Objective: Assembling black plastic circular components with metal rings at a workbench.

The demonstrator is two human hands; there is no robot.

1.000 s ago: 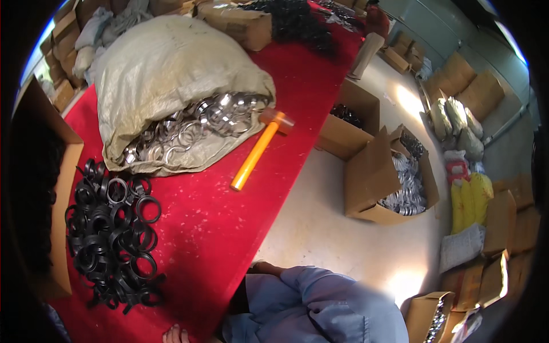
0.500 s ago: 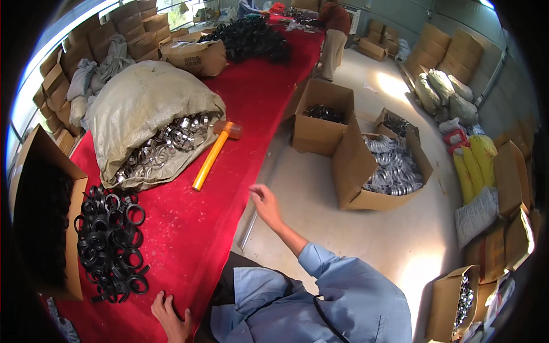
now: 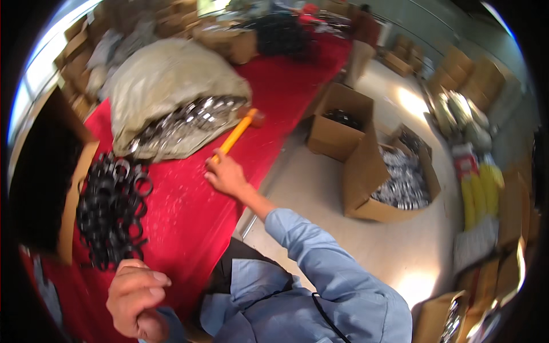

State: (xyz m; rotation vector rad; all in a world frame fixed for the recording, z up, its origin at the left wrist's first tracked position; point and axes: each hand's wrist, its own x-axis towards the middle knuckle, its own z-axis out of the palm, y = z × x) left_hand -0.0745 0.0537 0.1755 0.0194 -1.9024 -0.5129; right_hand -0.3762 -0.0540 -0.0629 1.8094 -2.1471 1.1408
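Observation:
On the red-covered table lies a mallet (image 3: 233, 140) with a yellow handle and a brownish head. My right hand (image 3: 227, 176) is closed around the handle's near end. The mallet head rests beside the mouth of a large pale woven sack (image 3: 171, 71), from which shiny metal rings (image 3: 197, 120) spill. My left hand (image 3: 137, 297) is raised over the table's near edge, its fingers loosely bent and apart from the thumb, with nothing visible in it. Just beyond it lies a heap of black rings (image 3: 111, 208).
At left, a cardboard box (image 3: 83, 194) with a dark interior stands beside the black rings. Open cartons (image 3: 366, 197) of metal parts stand on the floor to my right. Along the red table (image 3: 286, 74), a person (image 3: 365, 28) stands at the far end. Yellow sacks (image 3: 479, 194) lie at far right.
My right hand has moved left from beyond the table edge onto the mallet handle. My left hand has lifted off the table. The whole view has shifted and blurred.

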